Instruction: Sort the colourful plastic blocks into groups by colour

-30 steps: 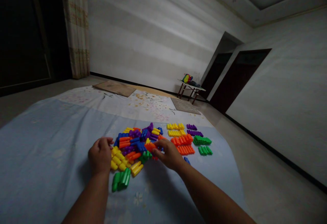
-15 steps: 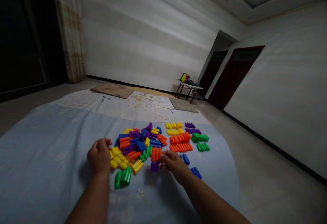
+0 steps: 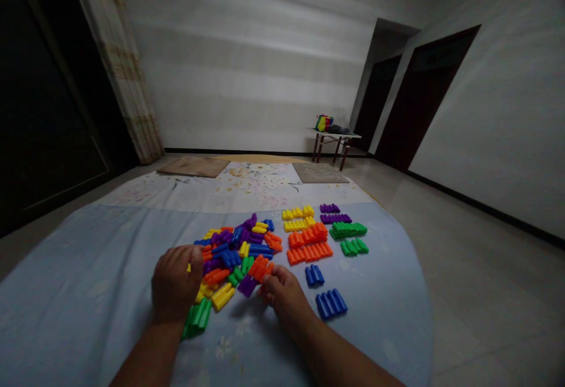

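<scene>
My right hand (image 3: 282,294) is closed on a joined plastic block (image 3: 259,269), orange at its upper part and purple at its lower left, held tilted by its right side. My left hand (image 3: 177,278) is curled at the left edge of a mixed heap of coloured plastic blocks (image 3: 230,257). A sliver of a yellow block (image 3: 189,267) shows within the left fingers; most of it is hidden. Below that hand lies a green block (image 3: 198,316), partly covered by the wrist. A yellow block (image 3: 223,297) rests between the two hands.
Sorted by colour at right stand yellow rows (image 3: 299,225), orange rows (image 3: 309,252), purple rows (image 3: 335,218), green rows (image 3: 348,231) and blue blocks (image 3: 331,303). Two flat boards, one brown (image 3: 194,167) and one grey (image 3: 320,172), lie at the far edge of the cloth-covered table (image 3: 379,340).
My view has tilted and shifted. The orange and purple block has turned from upright to slanted in my right hand. My left hand has moved over the yellow blocks, its fingers now curled.
</scene>
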{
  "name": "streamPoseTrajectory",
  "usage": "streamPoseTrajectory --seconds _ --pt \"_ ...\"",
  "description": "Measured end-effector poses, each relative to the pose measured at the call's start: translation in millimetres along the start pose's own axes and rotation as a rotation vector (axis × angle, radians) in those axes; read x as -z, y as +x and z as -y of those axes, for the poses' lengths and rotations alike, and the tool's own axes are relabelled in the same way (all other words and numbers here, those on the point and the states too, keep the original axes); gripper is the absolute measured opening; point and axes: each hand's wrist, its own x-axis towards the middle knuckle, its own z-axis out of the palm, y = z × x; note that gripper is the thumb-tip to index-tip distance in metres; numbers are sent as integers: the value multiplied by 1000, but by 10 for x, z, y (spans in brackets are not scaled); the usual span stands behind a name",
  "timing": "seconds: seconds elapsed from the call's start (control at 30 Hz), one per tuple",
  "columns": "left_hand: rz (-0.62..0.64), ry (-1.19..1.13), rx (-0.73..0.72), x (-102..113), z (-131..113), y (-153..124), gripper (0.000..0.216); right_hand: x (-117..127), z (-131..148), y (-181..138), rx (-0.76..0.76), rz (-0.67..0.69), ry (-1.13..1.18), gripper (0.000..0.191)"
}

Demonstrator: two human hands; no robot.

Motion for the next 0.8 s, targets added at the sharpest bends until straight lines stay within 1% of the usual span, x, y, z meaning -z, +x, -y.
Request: streamPoseTrajectory --seconds 0.03,0.1,0.2,0.27,0.37,0.43,0.47,0.57,0.67,0.73,0.8 --pt "18 -7 -44 31 -83 22 28 12 -8 7 1 6 6 37" --pt "74 -67 -77 75 -273 61 27 36 -34 28 5 15 33 38" --pt "228 -251 -65 60 -557 85 30 68 -66 68 16 6 93 40" --pt "372 -362 -15 4 -697 75 31 87 -67 94 34 -7 140 41" --pt "609 -463 115 -102 -800 40 32 117 -46 122 66 -15 190 40" --pt "717 -511 203 -157 -813 20 34 138 -34 133 86 -20 202 40" --pt "747 -539 241 -176 -811 13 35 147 -31 138 93 -23 206 40" --pt "781 -630 326 -198 -790 -1 37 173 -25 156 109 -34 207 39" --pt "789 -671 363 -189 -771 -14 37 198 17 163 116 -88 190 37" --pt "774 -650 373 -184 -763 -27 37 208 71 144 136 -143 147 35" --pt "724 -597 373 -182 -762 -41 39 207 131 104 180 -183 66 30"
